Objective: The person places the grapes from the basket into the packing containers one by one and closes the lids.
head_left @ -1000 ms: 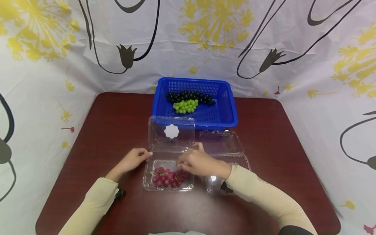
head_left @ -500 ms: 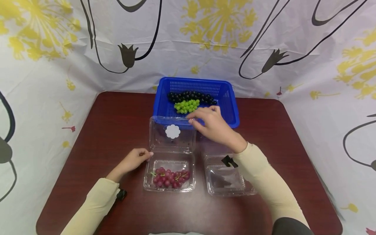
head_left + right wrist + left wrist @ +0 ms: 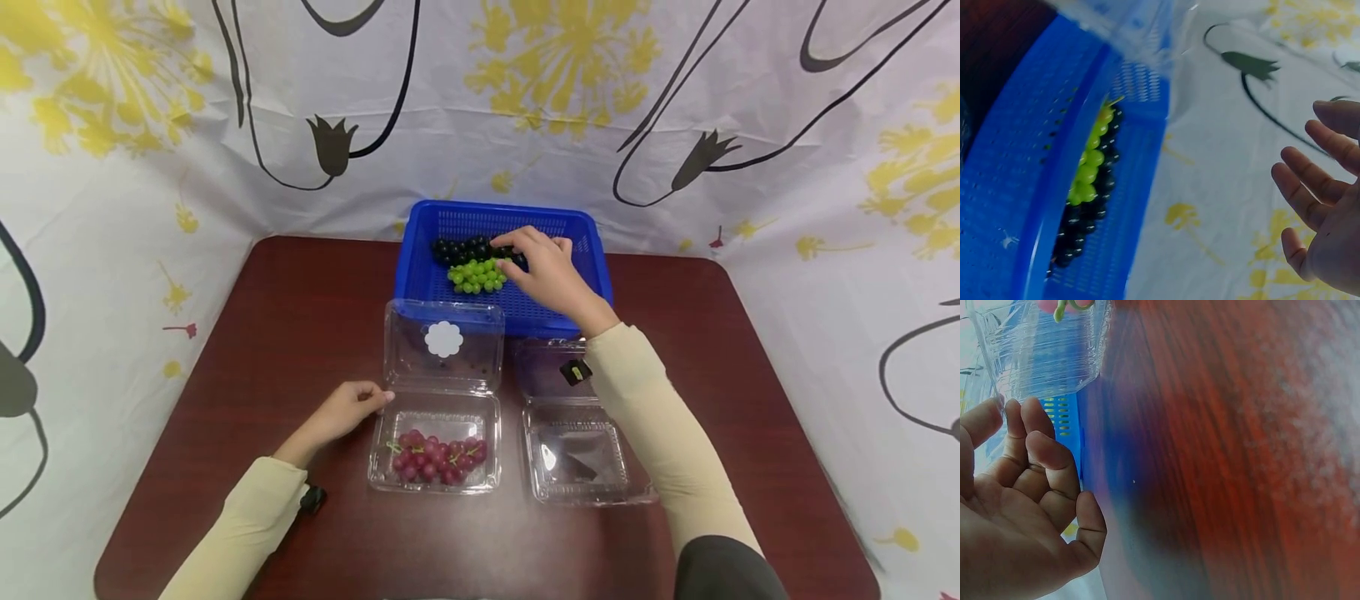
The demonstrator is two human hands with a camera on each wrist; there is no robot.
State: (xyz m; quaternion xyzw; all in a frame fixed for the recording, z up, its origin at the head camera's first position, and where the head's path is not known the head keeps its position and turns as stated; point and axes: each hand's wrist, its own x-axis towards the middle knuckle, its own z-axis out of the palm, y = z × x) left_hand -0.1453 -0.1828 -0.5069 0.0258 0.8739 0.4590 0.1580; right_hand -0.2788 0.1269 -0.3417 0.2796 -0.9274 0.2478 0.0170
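My left hand pinches the left edge of an open clear plastic clamshell container between thumb and fingertips; the left wrist view shows the thin rim between them. A bunch of red grapes lies in its base, and its raised lid bears a white scalloped sticker. My right hand is over the blue basket, fingers spread and holding nothing, close to the green grapes. Behind the green bunch lie black grapes, partly covered by the right hand in the head view.
A second open clamshell container, with no fruit in it, stands right of the first, partly behind the right sleeve. The dark red table meets a patterned white cloth at the back and sides.
My right hand has left the red grapes, which stay in the container, and moved up and away to above the basket. The left hand keeps its pinch on the container's edge.
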